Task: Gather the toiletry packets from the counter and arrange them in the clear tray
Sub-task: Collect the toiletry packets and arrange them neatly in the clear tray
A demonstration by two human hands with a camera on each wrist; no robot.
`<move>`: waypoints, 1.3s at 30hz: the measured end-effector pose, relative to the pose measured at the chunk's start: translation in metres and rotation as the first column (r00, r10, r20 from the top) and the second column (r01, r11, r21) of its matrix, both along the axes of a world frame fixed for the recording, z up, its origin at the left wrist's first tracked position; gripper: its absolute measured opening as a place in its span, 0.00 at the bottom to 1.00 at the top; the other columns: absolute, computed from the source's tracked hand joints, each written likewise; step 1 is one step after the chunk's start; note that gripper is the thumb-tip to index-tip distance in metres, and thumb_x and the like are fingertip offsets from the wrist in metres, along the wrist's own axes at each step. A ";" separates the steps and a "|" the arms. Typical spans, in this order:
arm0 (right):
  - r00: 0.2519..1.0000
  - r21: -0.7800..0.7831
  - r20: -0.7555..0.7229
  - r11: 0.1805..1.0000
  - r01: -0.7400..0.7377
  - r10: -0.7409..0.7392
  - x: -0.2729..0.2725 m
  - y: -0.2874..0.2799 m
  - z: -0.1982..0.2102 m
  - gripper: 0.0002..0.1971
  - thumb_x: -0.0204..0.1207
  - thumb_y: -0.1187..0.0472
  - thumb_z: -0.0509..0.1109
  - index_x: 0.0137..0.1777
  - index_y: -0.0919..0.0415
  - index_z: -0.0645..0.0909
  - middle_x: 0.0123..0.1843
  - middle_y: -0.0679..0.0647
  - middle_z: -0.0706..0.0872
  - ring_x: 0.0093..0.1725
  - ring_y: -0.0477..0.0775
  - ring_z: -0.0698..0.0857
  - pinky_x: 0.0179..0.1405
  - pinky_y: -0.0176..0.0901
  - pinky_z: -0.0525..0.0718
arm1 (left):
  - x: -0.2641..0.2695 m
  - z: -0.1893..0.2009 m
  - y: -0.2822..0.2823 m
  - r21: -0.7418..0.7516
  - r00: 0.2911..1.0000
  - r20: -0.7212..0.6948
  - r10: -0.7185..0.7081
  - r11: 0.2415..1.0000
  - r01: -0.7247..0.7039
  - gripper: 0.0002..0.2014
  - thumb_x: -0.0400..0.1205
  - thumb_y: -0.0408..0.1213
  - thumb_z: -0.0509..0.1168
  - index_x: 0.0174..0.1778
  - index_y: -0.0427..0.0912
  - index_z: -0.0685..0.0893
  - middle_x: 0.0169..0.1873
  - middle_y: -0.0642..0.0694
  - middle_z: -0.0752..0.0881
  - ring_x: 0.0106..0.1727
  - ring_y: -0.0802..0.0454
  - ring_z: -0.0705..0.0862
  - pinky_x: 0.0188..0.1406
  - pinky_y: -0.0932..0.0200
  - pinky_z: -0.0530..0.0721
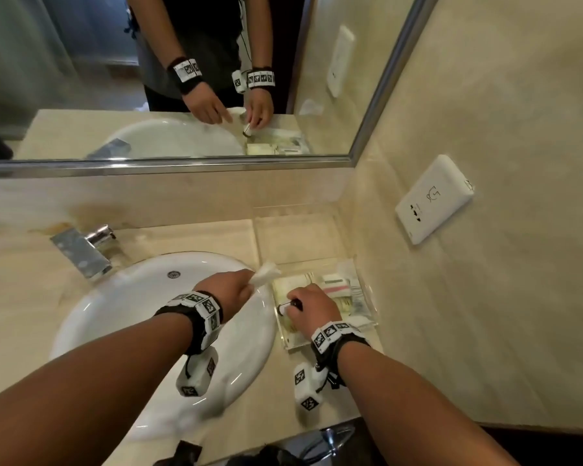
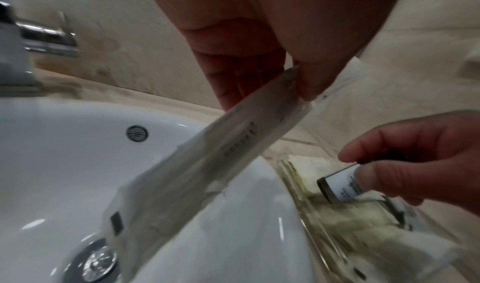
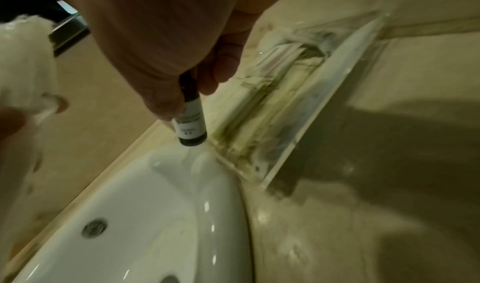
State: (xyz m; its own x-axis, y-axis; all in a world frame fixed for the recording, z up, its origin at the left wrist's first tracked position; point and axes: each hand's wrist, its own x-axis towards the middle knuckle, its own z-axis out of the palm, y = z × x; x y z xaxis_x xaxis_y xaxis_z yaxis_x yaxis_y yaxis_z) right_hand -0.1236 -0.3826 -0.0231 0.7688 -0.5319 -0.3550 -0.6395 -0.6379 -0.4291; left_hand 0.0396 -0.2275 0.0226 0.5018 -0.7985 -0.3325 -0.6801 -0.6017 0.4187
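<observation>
Above the sink's right rim, my left hand [image 1: 248, 281] pinches a long white toiletry packet [image 1: 266, 271] by one end. In the left wrist view the packet [image 2: 207, 164] hangs slanting down from the thumb and fingers [image 2: 293, 86]. My right hand [image 1: 294, 306] grips a small dark bottle with a white label [image 3: 191, 121] just over the left part of the clear tray [image 1: 367, 299]. Several pale packets [image 1: 335, 285] lie inside the tray. The tray [image 3: 319, 94] sits on the counter against the sink's edge.
A white sink basin [image 1: 132, 317] fills the counter's left, with a chrome faucet [image 1: 88, 247] behind it. A mirror [image 1: 169, 79] runs along the back wall. A white socket plate [image 1: 433, 200] is on the right wall. Beige counter [image 1: 344, 391] lies in front of the tray.
</observation>
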 end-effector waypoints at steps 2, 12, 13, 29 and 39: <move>0.996 0.007 -0.003 0.996 0.091 -0.091 -0.017 -0.022 -0.008 0.14 0.82 0.53 0.67 0.66 0.50 0.84 0.65 0.52 0.81 0.59 0.55 0.84 0.60 0.43 0.80 | -0.009 -0.002 -0.016 0.006 1.000 -0.014 -0.006 1.000 0.006 0.14 0.86 0.51 0.55 0.64 0.52 0.77 0.50 0.49 0.87 0.52 0.45 0.85 0.52 0.51 0.82; 0.957 0.181 0.020 0.942 0.283 -0.291 -0.032 -0.062 -0.037 0.14 0.82 0.61 0.65 0.62 0.46 0.86 0.55 0.46 0.87 0.52 0.50 0.84 0.50 0.38 0.79 | -0.028 -0.011 -0.046 0.048 0.998 -0.049 0.026 0.999 -0.024 0.19 0.88 0.50 0.54 0.73 0.52 0.74 0.61 0.47 0.87 0.61 0.45 0.84 0.61 0.50 0.81; 0.958 0.183 0.022 0.943 0.277 -0.285 -0.030 -0.062 -0.038 0.14 0.81 0.61 0.65 0.62 0.47 0.86 0.55 0.46 0.86 0.52 0.49 0.84 0.51 0.38 0.79 | -0.028 -0.012 -0.047 0.055 0.998 -0.050 0.029 0.998 -0.026 0.18 0.88 0.50 0.54 0.72 0.52 0.75 0.60 0.47 0.87 0.61 0.45 0.84 0.60 0.49 0.81; 0.966 0.120 -0.049 0.959 0.257 -0.253 -0.038 -0.056 -0.039 0.24 0.80 0.64 0.63 0.76 0.48 0.78 0.79 0.49 0.69 0.63 0.50 0.82 0.62 0.36 0.77 | -0.037 -0.020 -0.057 0.071 0.999 -0.030 0.030 0.997 -0.028 0.17 0.88 0.50 0.53 0.71 0.53 0.75 0.58 0.47 0.87 0.59 0.44 0.84 0.56 0.52 0.81; 0.937 0.246 0.145 0.929 0.276 -0.317 -0.043 -0.048 -0.014 0.32 0.73 0.52 0.67 0.79 0.35 0.68 0.73 0.38 0.75 0.60 0.45 0.83 0.64 0.50 0.84 | -0.052 -0.018 -0.080 0.164 0.991 -0.032 -0.129 0.977 0.133 0.20 0.88 0.50 0.54 0.76 0.52 0.75 0.68 0.50 0.84 0.69 0.47 0.81 0.66 0.53 0.78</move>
State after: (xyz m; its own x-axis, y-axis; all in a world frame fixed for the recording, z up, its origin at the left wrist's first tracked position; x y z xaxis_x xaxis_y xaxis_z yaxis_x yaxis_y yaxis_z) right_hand -0.1670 -0.4310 -0.0369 0.6493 -0.6700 -0.3598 -0.6845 -0.3086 -0.6605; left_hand -0.0123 -0.3078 0.0046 0.3878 -0.7899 -0.4750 -0.7497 -0.5702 0.3361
